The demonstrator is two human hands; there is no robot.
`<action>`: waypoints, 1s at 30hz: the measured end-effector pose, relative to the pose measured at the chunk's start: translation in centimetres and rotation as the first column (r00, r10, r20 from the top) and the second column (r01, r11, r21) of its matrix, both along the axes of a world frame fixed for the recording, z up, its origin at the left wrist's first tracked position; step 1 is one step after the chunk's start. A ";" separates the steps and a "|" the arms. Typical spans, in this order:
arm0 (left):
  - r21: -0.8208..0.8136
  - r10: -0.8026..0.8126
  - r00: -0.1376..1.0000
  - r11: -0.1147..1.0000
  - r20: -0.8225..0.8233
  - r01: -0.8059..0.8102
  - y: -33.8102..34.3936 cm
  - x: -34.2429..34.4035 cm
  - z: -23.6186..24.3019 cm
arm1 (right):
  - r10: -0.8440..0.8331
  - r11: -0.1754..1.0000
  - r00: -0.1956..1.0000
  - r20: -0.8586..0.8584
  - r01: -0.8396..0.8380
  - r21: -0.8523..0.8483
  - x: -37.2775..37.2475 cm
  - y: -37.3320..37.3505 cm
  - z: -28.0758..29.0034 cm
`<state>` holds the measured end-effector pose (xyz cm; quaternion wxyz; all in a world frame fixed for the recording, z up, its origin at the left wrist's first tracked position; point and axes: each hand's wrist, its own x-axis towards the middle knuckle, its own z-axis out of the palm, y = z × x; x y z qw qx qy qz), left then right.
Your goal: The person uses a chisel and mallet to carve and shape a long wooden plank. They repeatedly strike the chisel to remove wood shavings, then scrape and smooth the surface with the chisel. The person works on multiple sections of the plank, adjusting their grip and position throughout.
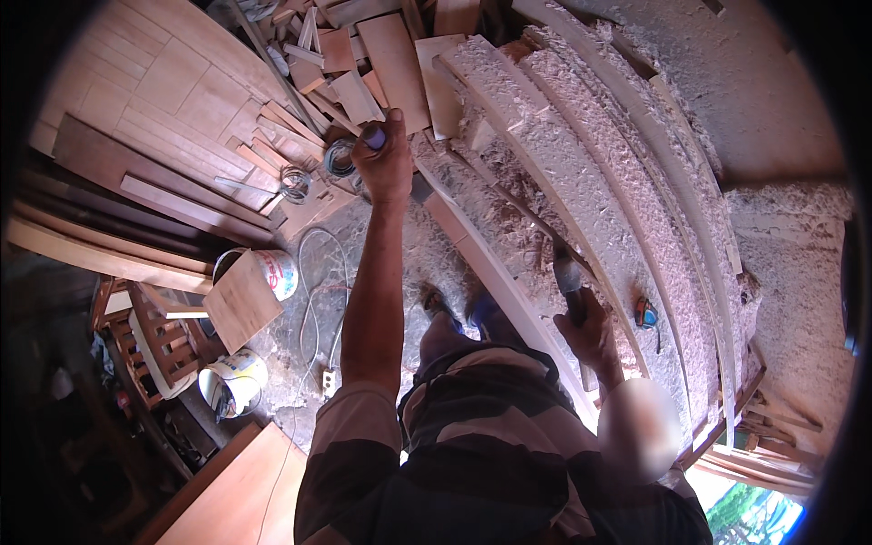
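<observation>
Striped shirt; plank beside shavings-covered boards.

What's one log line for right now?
left hand: holds purple-ended handle | right hand: holds dark tool, kind unclear | nearby: pale board

Scrap wood heaped beyond wire coil; white bucket near dim slatted frame, perhaps chair.

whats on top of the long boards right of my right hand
Wood shavings cover much of the boards, and a small blue-and-orange object, perhaps a tape measure, lies there too. Wherever shavings lie thick, the wood beneath is hidden.
</observation>
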<state>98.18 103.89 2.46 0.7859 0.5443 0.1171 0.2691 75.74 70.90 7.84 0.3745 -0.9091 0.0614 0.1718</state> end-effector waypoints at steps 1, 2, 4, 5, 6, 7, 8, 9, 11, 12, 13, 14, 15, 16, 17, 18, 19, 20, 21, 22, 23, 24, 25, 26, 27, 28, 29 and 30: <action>0.012 -0.004 1.000 1.000 0.006 0.003 0.1 0.1 -0.1 | 0.001 1.000 1.000 -0.006 -0.001 0.000 0.0 0.0 0.0; 0.009 0.002 1.000 1.000 -0.026 -0.002 0.1 0.2 -0.1 | -0.013 1.000 0.999 -0.037 0.013 -0.004 0.0 0.0 0.0; 0.093 -0.007 1.000 0.996 0.021 0.005 0.4 0.1 0.0 | 0.011 1.000 1.000 -0.025 -0.011 -0.007 -0.1 0.1 -0.1; 0.128 -0.005 1.000 0.992 0.029 0.001 0.5 0.1 0.1 | -0.006 1.000 0.998 -0.056 0.005 -0.027 -0.2 0.1 -0.2; 0.053 0.001 1.000 0.999 0.003 -0.001 0.7 -0.3 0.1 | 0.013 1.000 1.000 -0.015 -0.013 -0.005 -0.2 0.2 -0.3; -0.021 0.003 1.000 1.000 -0.025 -0.003 0.8 -0.6 0.2 | 0.007 1.000 1.000 -0.003 -0.007 0.001 -0.2 0.3 -0.3; -0.104 0.007 0.999 0.994 -0.044 -0.012 0.8 -0.9 0.2 | 0.000 1.000 1.000 0.009 -0.001 0.008 -0.1 0.4 -0.4; -0.098 -0.010 0.999 0.995 -0.037 0.007 0.8 -1.1 0.2 | 0.011 1.000 1.000 0.007 -0.011 0.014 0.0 0.5 -0.4; -0.112 -0.012 1.000 0.994 0.013 0.013 0.6 -1.4 0.0 | 0.011 1.000 0.998 -0.054 -0.011 0.002 0.4 0.7 -0.5; -0.008 -0.017 1.000 1.000 -0.002 0.017 0.4 -1.2 -0.1 | 0.034 0.999 0.999 -0.018 -0.033 0.036 0.6 0.8 -0.5; 0.091 -0.003 1.000 0.996 0.010 0.002 0.2 -1.1 -0.3 | 0.033 0.998 0.999 -0.030 -0.032 0.050 0.9 0.9 -0.5; 0.158 -0.010 1.000 0.987 -0.014 0.013 0.1 -1.0 -0.5 | 0.012 0.998 0.997 -0.072 -0.007 0.060 1.2 1.1 -0.5; 0.165 0.013 1.000 0.986 0.020 -0.017 0.0 -0.9 -0.7 | 0.035 0.997 0.999 -0.021 -0.033 0.073 1.6 1.3 -0.5; 0.142 0.016 1.000 0.990 0.018 -0.019 0.0 -0.8 -0.8 | 0.035 0.996 0.999 0.001 -0.035 0.082 2.0 1.5 -0.5; 0.104 -0.033 0.999 0.994 -0.010 0.034 0.0 -0.8 -0.9 | 0.027 0.994 0.999 0.025 -0.029 0.107 2.4 1.7 -0.4; 0.064 0.013 1.000 0.998 -0.021 -0.011 0.1 -0.8 -1.0 | 0.060 0.993 0.996 0.068 -0.067 0.097 2.9 2.0 -0.4; 0.006 0.005 0.998 1.000 -0.060 -0.005 0.1 -0.9 -1.1 | 0.086 0.990 0.990 0.111 -0.098 0.101 3.5 2.3 -0.3; -0.071 0.050 0.994 0.996 -0.093 -0.057 0.1 -0.9 -1.2 | 0.089 0.991 0.991 0.105 -0.099 0.095 4.1 2.6 -0.1; -0.023 0.001 0.998 1.000 -0.064 -0.002 0.1 -0.9 -1.2 | 0.142 0.984 0.979 0.143 -0.156 0.090 4.8 2.9 0.1; 0.005 0.007 1.000 1.000 -0.030 -0.007 -0.1 -0.9 -1.3 | 0.174 0.980 0.976 0.131 -0.185 0.077 5.5 3.2 0.5; 0.016 0.011 1.000 1.000 0.001 -0.011 -0.1 -0.9 -1.3 | 0.208 0.974 0.971 0.120 -0.217 0.064 6.4 3.5 0.9; 0.059 0.018 1.000 0.998 0.017 -0.019 -0.3 -0.9 -1.4 | 0.245 0.964 0.957 0.158 -0.258 0.069 7.4 4.1 1.4; 0.084 0.022 0.999 0.996 0.030 -0.024 -0.4 -0.8 -1.4 | 0.281 0.951 0.939 0.197 -0.300 0.072 8.4 4.7 1.9; 0.096 -0.032 0.998 0.995 0.044 0.028 -0.3 -0.8 -1.4 | 0.315 0.938 0.919 0.238 -0.340 0.072 9.5 5.4 2.5; 0.092 0.019 0.999 0.995 0.039 -0.022 -0.4 -0.9 -1.5 | 0.358 0.919 0.886 0.294 -0.390 0.058 10.5 6.1 3.2; 0.076 0.012 0.999 0.997 0.034 -0.014 -0.3 -1.0 -1.4 | 0.396 0.899 0.849 0.349 -0.437 0.042 11.6 7.0 4.0; 0.060 0.006 0.999 0.998 0.031 -0.007 -0.2 -1.2 -1.3 | 0.428 0.879 0.813 0.394 -0.476 0.026 12.5 7.9 5.0; 0.072 0.003 1.000 0.997 0.027 -0.005 -0.1 -1.5 -1.2 | 0.495 0.848 0.728 0.475 -0.525 -0.080 13.4 8.9 6.1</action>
